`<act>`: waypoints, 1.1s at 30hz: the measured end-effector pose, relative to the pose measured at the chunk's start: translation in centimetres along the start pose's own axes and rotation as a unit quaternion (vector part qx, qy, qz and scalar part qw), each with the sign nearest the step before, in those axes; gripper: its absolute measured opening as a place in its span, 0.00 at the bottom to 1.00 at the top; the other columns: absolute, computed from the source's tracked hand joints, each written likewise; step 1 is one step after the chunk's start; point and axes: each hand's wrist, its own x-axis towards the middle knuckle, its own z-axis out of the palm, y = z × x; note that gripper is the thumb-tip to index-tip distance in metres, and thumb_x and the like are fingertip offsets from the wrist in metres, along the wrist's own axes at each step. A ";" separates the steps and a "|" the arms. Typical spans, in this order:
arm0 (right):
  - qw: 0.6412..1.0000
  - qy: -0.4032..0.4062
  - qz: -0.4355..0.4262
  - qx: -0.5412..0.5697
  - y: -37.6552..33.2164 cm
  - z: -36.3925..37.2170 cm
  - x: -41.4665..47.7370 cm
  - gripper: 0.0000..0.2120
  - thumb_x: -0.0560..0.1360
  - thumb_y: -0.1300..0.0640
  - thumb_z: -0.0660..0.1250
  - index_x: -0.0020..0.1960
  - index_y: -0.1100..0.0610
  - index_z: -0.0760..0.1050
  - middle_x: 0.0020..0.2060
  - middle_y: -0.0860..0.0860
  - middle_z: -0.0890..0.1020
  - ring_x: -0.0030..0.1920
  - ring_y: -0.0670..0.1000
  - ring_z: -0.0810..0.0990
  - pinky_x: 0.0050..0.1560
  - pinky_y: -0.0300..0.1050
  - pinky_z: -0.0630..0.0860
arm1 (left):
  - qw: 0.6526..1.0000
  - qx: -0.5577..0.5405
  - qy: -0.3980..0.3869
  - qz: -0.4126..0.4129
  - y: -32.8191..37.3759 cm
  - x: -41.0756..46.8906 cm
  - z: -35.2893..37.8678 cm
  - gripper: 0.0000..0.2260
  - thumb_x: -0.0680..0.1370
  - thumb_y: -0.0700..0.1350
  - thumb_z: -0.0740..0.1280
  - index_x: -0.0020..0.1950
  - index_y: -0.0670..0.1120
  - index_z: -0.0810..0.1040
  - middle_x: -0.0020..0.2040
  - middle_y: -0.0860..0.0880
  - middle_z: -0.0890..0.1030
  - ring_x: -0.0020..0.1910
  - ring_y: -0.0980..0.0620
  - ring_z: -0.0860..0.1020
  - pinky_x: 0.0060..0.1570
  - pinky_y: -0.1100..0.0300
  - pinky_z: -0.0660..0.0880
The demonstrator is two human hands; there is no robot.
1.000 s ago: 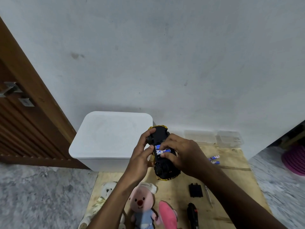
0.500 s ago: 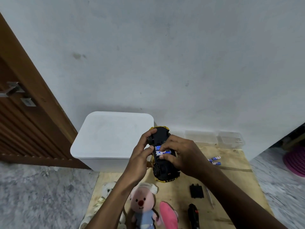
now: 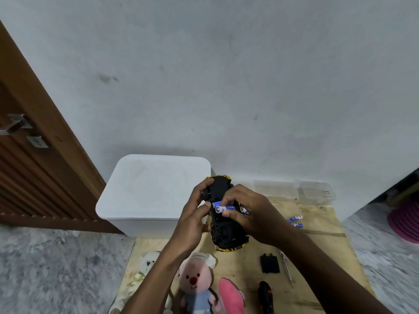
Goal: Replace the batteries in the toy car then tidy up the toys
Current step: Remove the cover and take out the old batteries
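A black and yellow toy car (image 3: 226,232) is held upside down above the wooden board (image 3: 317,250). My left hand (image 3: 192,214) grips its left side near a wheel. My right hand (image 3: 247,209) pinches a blue battery (image 3: 223,209) at the open battery bay, with one end lifted; another blue battery lies just behind it. Loose blue batteries (image 3: 295,220) lie on the board to the right. The black battery cover (image 3: 269,264) and a thin screwdriver (image 3: 286,270) lie below my right arm.
A white lidded bin (image 3: 154,191) stands left of the car against the wall. Plush toys lie at the board's near edge: a white bear (image 3: 147,266), a pink doll (image 3: 195,284), a pink piece (image 3: 231,295). A black remote (image 3: 265,295) and clear boxes (image 3: 315,192) are nearby.
My right fingers have tipped one blue battery's end up out of the bay. Both hands and the car stay in about the same place.
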 end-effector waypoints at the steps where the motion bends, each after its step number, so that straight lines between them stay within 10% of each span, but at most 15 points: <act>1: 1.000 0.010 0.014 0.024 -0.1 -0.1 -0.1 0.05 0.77 0.50 0.68 0.52 0.49 0.77 0.48 0.41 0.78 0.47 0.42 0.78 0.46 0.32 0.74 | 1.000 0.001 0.002 0.001 0.0 0.0 0.0 0.23 0.75 0.45 0.59 0.66 0.65 0.75 0.65 0.54 0.77 0.59 0.49 0.81 0.40 0.55 0.81; 4: 0.978 0.097 0.083 0.168 -1.0 -0.6 -0.1 0.04 0.78 0.55 0.67 0.51 0.47 0.75 0.45 0.46 0.81 0.40 0.42 0.79 0.38 0.31 0.72 | 1.000 0.002 0.007 0.002 -0.1 0.1 -0.1 0.24 0.75 0.44 0.59 0.66 0.65 0.75 0.65 0.55 0.77 0.60 0.49 0.80 0.43 0.50 0.80; 8: 0.831 0.161 0.231 0.480 -1.9 -1.2 0.0 0.19 0.84 0.62 0.55 0.67 0.44 0.73 0.39 0.54 0.77 0.26 0.46 0.65 0.25 0.39 0.60 | 1.000 0.003 0.010 -0.001 -0.1 0.2 -0.3 0.23 0.75 0.45 0.60 0.66 0.65 0.75 0.63 0.54 0.78 0.60 0.48 0.80 0.42 0.51 0.80; 17: 0.672 0.196 0.359 0.618 -2.7 -1.5 0.7 0.17 0.82 0.50 0.61 0.37 0.56 0.67 0.29 0.51 0.68 0.24 0.47 0.66 0.21 0.39 0.64 | 1.000 0.000 0.012 -0.001 -0.1 0.3 -0.3 0.24 0.75 0.45 0.60 0.67 0.65 0.75 0.65 0.53 0.77 0.62 0.44 0.78 0.42 0.51 0.79; 21: 0.729 0.193 0.395 0.525 -2.5 -0.9 0.5 0.22 0.78 0.48 0.69 0.33 0.56 0.64 0.25 0.51 0.64 0.24 0.48 0.63 0.22 0.40 0.63 | 1.000 0.001 0.012 0.002 0.0 0.2 -0.2 0.23 0.75 0.44 0.59 0.67 0.64 0.75 0.64 0.53 0.77 0.59 0.48 0.80 0.42 0.51 0.79; 26: 0.923 0.190 0.278 0.188 -2.1 0.2 -0.2 0.11 0.72 0.52 0.76 0.34 0.52 0.78 0.24 0.48 0.76 0.26 0.47 0.75 0.28 0.41 0.73 | 1.000 0.008 0.012 0.012 0.3 0.3 -0.1 0.23 0.76 0.44 0.59 0.68 0.64 0.75 0.65 0.57 0.78 0.61 0.50 0.80 0.44 0.49 0.81; 33: 0.955 0.204 0.212 0.045 -2.0 1.5 -0.8 0.09 0.71 0.53 0.78 0.50 0.50 0.85 0.26 0.43 0.80 0.37 0.42 0.82 0.42 0.30 0.74 | 1.000 0.003 0.014 0.015 0.2 0.2 0.1 0.23 0.76 0.44 0.59 0.67 0.65 0.75 0.66 0.59 0.77 0.63 0.51 0.79 0.44 0.52 0.80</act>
